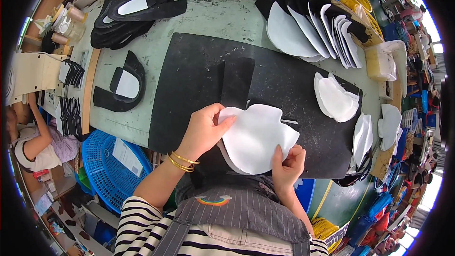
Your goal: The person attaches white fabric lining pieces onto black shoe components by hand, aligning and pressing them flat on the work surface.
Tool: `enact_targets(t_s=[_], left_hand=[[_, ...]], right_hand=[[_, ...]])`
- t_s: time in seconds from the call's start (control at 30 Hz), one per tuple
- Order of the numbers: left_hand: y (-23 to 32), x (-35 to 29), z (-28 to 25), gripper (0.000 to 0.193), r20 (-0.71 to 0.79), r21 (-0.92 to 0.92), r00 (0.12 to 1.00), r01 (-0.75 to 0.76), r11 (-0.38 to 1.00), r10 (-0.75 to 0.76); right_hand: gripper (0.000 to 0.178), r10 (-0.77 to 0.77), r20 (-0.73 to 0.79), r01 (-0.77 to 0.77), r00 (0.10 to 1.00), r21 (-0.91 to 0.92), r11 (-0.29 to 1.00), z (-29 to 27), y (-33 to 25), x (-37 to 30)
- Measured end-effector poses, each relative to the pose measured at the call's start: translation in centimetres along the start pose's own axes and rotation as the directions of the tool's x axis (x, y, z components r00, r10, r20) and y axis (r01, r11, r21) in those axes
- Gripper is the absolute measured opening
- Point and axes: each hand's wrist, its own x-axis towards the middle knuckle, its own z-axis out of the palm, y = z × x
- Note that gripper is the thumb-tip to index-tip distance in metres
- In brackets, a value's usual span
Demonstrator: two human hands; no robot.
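Note:
Between my hands, above the near edge of the black mat, is a white shaped fabric piece with a wavy outline. My left hand pinches its upper left edge, thumb on top. At its lower right edge, my right hand grips it between thumb and fingers. A second layer shows along its lower left rim. Just beyond lies a black strip-like piece on the mat, its near end hidden behind the white piece.
Black shoe-upper pieces with white patches are piled at far left, with a single U-shaped one nearer. Black-and-white pieces fan out at far right. White pieces lie on the mat's right. A blue basket stands below left.

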Motion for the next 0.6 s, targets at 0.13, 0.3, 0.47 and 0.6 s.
enact_targets(t_s=[0.13,0.3,0.47,0.6], left_hand=[[-0.1,-0.1,0.0,0.018,0.008,0.049,0.999,-0.049,0.998,0.049],[0.2,-0.2,0.7,0.021,-0.04,0.286,0.968,-0.226,0.931,0.247],[1.8,-0.3,0.8,0.045,-0.138,0.721,0.857,-0.257,0.643,0.496],[4.2,1.6,2.4,0.037,0.017,0.562,0.7,-0.597,0.572,0.714]], right_hand=[[0.026,-0.014,-0.005,0.014,1.0,-0.016,1.0,0.0,0.0,-0.1],[0.026,-0.015,-0.03,0.013,0.999,-0.054,0.998,-0.1,0.2,-0.1],[0.024,-0.015,-0.018,0.012,1.0,-0.118,0.993,0.3,-0.1,0.0],[0.027,-0.04,-0.047,0.033,0.998,-0.135,0.99,0.4,-0.2,0.0]])
